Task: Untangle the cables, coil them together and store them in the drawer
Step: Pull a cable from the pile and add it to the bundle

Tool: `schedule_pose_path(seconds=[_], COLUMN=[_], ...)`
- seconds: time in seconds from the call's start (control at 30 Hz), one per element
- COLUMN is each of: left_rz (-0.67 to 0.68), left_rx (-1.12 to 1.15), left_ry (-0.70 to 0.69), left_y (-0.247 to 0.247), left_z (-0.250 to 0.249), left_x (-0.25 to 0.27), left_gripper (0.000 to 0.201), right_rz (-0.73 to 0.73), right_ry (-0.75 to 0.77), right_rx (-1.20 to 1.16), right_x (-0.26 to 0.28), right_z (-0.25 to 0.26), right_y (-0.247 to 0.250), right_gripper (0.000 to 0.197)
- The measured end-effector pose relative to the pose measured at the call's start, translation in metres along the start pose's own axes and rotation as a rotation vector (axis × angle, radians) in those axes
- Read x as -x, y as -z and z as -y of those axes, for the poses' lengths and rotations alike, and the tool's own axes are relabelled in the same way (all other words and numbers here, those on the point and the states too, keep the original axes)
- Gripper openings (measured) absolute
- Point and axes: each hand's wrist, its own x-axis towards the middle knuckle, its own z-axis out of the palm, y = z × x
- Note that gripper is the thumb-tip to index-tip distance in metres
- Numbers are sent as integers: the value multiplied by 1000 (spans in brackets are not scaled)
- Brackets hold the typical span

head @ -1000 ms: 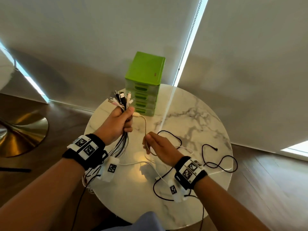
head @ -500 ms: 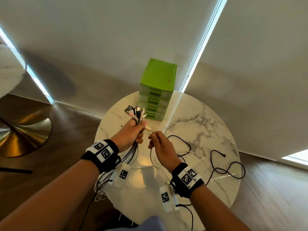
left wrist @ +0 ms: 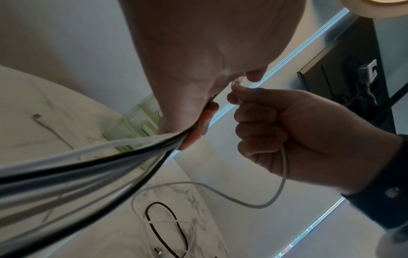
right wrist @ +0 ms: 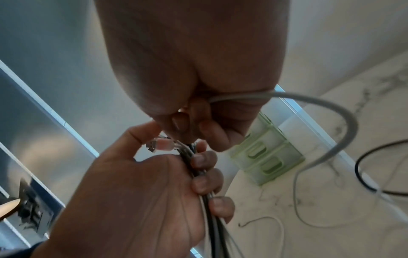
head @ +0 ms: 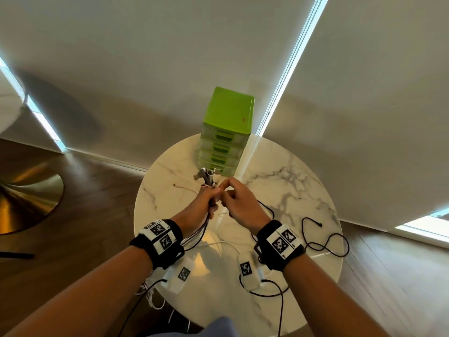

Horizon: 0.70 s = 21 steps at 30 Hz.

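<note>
Two hands (head: 206, 200) (head: 239, 205), one bundle of cables (head: 209, 177), one green drawer unit (head: 228, 110) with four drawers, one round table (head: 291, 181), two wrist bands (head: 158, 242) (head: 281, 244).

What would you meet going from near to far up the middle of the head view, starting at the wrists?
Wristbands → right hand and left hand, meeting → cable plugs fanning out of the left hand → green drawer unit → roller blinds.

Marble table (head: 303, 171) with drawer unit (head: 227, 132), loose cables (head: 323, 242)
</note>
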Motion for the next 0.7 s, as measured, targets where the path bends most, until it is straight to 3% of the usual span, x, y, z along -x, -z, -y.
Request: schedule_pose_path(seconds=[0.17, 0.37, 0.47, 0.63, 0.7], left_rz=[66, 72, 51, 26, -26], left_rx=[-27, -56, -84, -169, -169], left_ry=[-32, -97, -127, -166, -172], left_y=[0, 2, -2, -1, 4], left_z=[-2, -2, -7, 0, 2], left_x=[7, 14, 20, 19, 16], left_gripper=[32, 50, 49, 66, 63], right_rz=[15, 80, 103, 158, 207], right_ry=[96, 92, 73, 58, 46], right_rx=[200, 155, 122, 73, 54], right_x=[10, 12, 13, 15, 20], right_z=[14, 22, 19, 1, -11], right_y=[5, 5, 2, -2, -4], right_gripper=[11, 14, 17, 29, 32])
